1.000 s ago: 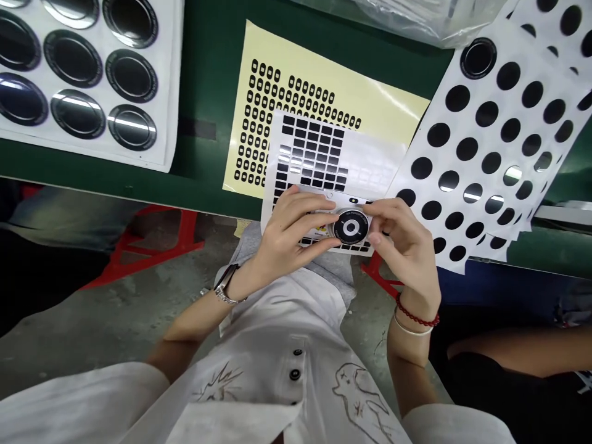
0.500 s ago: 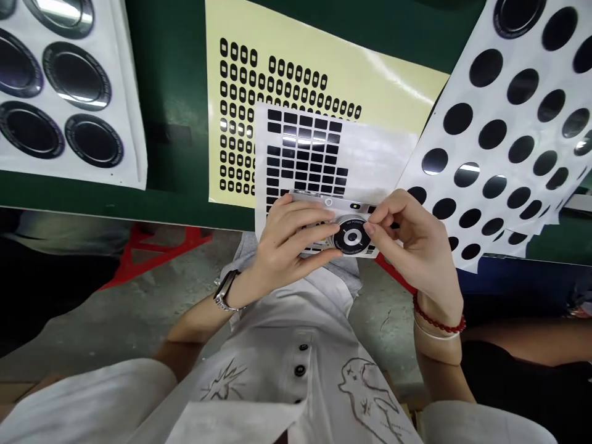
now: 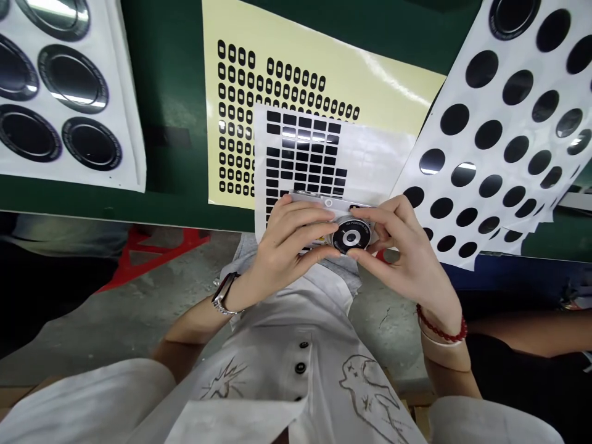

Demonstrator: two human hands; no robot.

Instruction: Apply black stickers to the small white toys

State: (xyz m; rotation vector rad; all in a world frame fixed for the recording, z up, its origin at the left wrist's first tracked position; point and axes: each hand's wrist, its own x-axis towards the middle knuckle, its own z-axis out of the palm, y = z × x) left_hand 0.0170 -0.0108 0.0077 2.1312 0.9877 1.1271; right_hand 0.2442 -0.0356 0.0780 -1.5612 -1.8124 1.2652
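A small silver camera (image 3: 340, 206) with a round black lens face (image 3: 351, 236) is held between my two hands at the table's near edge. My left hand (image 3: 296, 237) wraps round its left part, fingertips at the lens rim. My right hand (image 3: 393, 237) grips the right part, its index finger near the top edge and its thumb at the bottom of the lens. Just beyond the camera lies a white sheet of black rectangular stickers (image 3: 379, 154), overlapping a yellow sheet of small black stickers (image 3: 393, 92).
White sheets with black discs (image 3: 504, 142) lie at the right, over the table edge. At the left is a sheet with large round black stickers (image 3: 132, 142) on the green table (image 3: 171, 191). Beyond the red stand (image 3: 160, 253), parts of people show at both sides.
My right hand has opened from a pinch at the lens's right rim to a wider grip on the camera's right side. My left hand stays in place. The view has shifted slightly.
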